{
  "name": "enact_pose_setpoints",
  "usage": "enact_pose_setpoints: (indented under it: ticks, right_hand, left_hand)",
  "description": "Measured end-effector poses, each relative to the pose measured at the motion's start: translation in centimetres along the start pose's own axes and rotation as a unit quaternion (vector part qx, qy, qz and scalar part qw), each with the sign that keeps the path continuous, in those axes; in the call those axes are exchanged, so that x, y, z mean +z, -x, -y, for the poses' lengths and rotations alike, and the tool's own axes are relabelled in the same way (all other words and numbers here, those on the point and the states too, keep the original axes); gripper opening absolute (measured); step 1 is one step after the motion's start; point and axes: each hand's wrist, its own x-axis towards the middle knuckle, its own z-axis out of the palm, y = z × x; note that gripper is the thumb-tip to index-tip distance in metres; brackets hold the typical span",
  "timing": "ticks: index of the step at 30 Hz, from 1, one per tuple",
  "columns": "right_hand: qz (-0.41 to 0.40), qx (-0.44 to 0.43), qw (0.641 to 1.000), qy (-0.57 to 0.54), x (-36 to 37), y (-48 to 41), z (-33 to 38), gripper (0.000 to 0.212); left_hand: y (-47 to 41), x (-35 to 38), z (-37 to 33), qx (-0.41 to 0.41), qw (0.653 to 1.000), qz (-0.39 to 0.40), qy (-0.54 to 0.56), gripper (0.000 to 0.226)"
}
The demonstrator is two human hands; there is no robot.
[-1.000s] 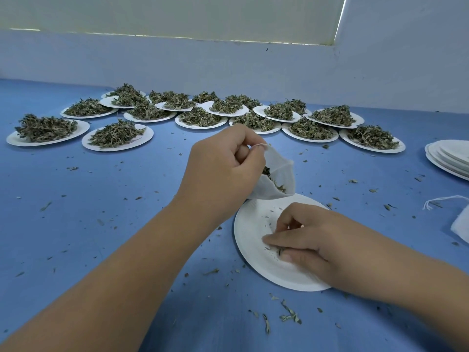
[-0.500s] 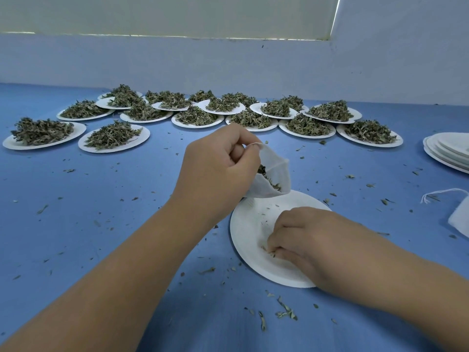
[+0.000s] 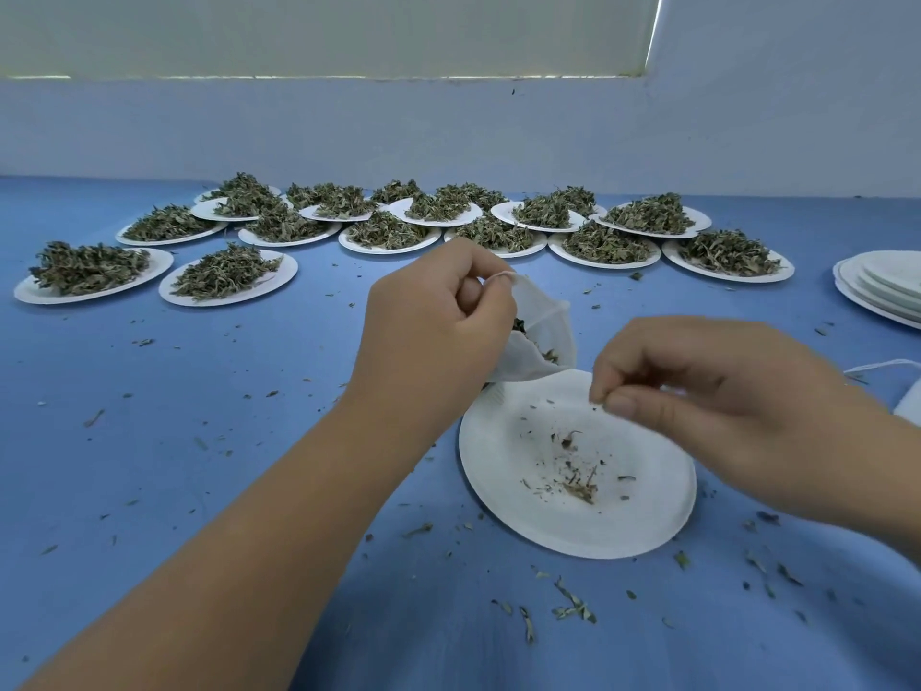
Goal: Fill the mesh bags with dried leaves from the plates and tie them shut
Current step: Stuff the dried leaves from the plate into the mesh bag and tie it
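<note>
Scraps of leaf [image 3: 596, 403] sit pinched in the right hand [image 3: 722, 411] over the near-bare plate [image 3: 503, 496] toward the table's front edge, left hand [image 3: 433, 336] gripping the mesh bag [image 3: 545, 336] open alongside to catch them.

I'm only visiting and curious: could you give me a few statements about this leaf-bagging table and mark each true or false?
1. The left hand grips the bag. True.
2. The near plate is heaped with leaves. False: only crumbs lie on it.
3. The right hand lies flat on the near plate. False: it hovers above it, pinching crumbs.
4. The far plates hold leaf heaps. True.
5. Empty plates are stacked at the left. False: the stack is at the right edge.
</note>
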Motion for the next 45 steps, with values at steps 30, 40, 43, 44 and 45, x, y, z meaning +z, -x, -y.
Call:
enact_pose_setpoints:
  ticks: [30,40,43,44,45]
  right_hand:
    - [0.195,0.068,0.971,0.123,2.7,-0.1,-2.7,0.066]
    - [0.153,0.06,0.98,0.11,3.1,-0.1,-2.2,0.027]
    - [0.15,0.057,0.98,0.121,3.3,-0.3,-1.7,0.021]
    - [0.153,0.053,0.978,0.129,3.3,-0.3,-1.5,0.02]
    - [0.158,0.05,0.976,0.143,3.3,-0.3,-1.3,0.02]
  left_hand:
    - [0.0,-0.1,0.0,-0.028,1.0,-0.008,0.011,0.015]
    - [0.1,0.1,0.0,-0.008,1.0,-0.002,-0.002,0.016]
    - [0.2,0.1,0.1,-0.004,1.0,-0.001,-0.004,0.017]
    - [0.2,0.1,0.1,-0.003,1.0,-0.001,-0.004,0.017]
    - [0.2,0.2,0.1,-0.003,1.0,-0.001,-0.004,0.017]
